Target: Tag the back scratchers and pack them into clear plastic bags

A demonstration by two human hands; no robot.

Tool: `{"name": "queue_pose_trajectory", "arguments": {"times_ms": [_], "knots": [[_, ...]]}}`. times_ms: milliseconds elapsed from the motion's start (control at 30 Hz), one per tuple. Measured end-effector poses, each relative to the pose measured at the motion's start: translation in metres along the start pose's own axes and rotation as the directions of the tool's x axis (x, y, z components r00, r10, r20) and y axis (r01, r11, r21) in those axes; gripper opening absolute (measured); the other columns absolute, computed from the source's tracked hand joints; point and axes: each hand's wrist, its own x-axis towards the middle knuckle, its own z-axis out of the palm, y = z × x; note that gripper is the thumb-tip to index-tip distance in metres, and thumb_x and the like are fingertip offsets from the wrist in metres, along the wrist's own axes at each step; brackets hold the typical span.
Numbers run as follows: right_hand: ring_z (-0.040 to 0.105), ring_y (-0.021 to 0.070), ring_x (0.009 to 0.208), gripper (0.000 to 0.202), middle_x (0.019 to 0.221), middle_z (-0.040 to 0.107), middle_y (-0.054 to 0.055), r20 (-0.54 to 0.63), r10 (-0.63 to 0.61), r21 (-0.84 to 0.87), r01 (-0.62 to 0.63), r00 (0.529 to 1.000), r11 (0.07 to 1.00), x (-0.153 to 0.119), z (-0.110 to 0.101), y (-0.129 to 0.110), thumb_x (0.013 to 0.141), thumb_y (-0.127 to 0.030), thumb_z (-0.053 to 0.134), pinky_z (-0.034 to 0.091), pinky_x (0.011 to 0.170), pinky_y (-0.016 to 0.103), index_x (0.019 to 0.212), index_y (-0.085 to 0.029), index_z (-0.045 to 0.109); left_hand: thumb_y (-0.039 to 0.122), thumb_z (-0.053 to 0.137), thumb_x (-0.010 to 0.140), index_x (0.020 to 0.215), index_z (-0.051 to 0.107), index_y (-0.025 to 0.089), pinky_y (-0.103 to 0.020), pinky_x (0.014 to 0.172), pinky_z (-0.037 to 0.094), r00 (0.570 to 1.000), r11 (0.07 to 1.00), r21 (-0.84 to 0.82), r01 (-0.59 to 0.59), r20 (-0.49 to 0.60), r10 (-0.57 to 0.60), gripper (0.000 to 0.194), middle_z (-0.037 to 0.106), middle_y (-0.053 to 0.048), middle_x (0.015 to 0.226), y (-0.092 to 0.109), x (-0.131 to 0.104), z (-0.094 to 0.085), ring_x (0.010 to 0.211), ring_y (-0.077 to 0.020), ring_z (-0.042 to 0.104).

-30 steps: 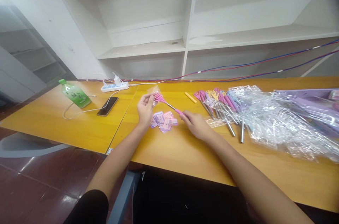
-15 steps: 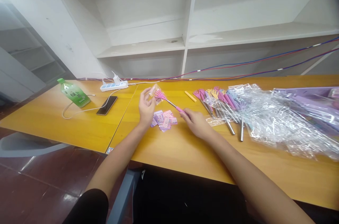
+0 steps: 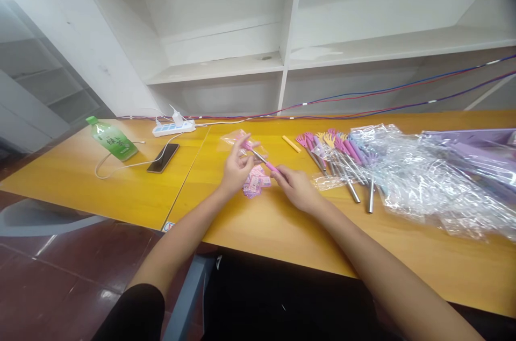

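My right hand grips the pink handle of a back scratcher with a silver rod. Its pink head points up and left, partly inside a clear plastic bag. My left hand is beside the head and rod with its fingers apart; whether it touches the bag is hard to tell. Under the rod, a pile of small pink and purple cards lies on the table, partly behind my left hand.
More back scratchers and a heap of clear bags lie to the right. A yellow stick is behind my right hand. A green bottle, phone and power strip stand or lie left on the table.
My left hand has opened its fingers and moved right and down along the scratcher, over part of the cards. The bag looks more spread out behind it.
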Motion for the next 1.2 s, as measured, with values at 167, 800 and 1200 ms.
{"name": "queue_pose_trajectory", "arguments": {"times_ms": [167, 800, 1200], "knots": [[0.067, 0.0218, 0.08, 0.032, 0.092, 0.074, 0.006, 0.002, 0.006, 0.109, -0.006, 1.0, 0.994, 0.0, 0.002, 0.0, 0.106, -0.051, 0.048, 0.045, 0.074, 0.032, 0.105, -0.023, 0.063, 0.019, 0.067, 0.094, 0.148, 0.054, 0.026, -0.039, 0.1, 0.064, 0.987, 0.991, 0.117, 0.062, 0.137, -0.078, 0.056, 0.067, -0.013, 0.142, -0.012, -0.008, 0.005, 0.103, -0.0204, 0.079], [0.071, 0.0211, 0.076, 0.044, 0.088, 0.078, 0.007, -0.165, 0.05, 0.524, 0.044, 0.985, 0.851, 0.003, 0.0, 0.007, 0.083, -0.061, 0.081, 0.056, 0.075, 0.036, 0.095, -0.021, 0.068, 0.006, 0.056, 0.086, 0.13, 0.067, 0.022, -0.035, 0.09, 0.066, 0.987, 0.989, 0.129, 0.078, 0.131, -0.095, 0.048, 0.072, -0.009, 0.123, -0.021, -0.016, 0.011, 0.101, -0.02, 0.077], [0.05, 0.0199, 0.073, 0.039, 0.085, 0.048, 0.005, -0.36, -0.175, 0.105, 0.226, 0.916, 0.968, 0.0, -0.005, -0.001, 0.094, -0.06, 0.069, 0.046, 0.067, 0.037, 0.081, -0.024, 0.075, 0.01, 0.059, 0.092, 0.144, 0.06, 0.025, -0.038, 0.092, 0.066, 0.927, 0.985, 0.133, 0.107, 0.345, -0.147, 0.054, 0.075, -0.01, 0.125, -0.037, -0.033, 0.023, 0.093, -0.02, 0.079]]}}
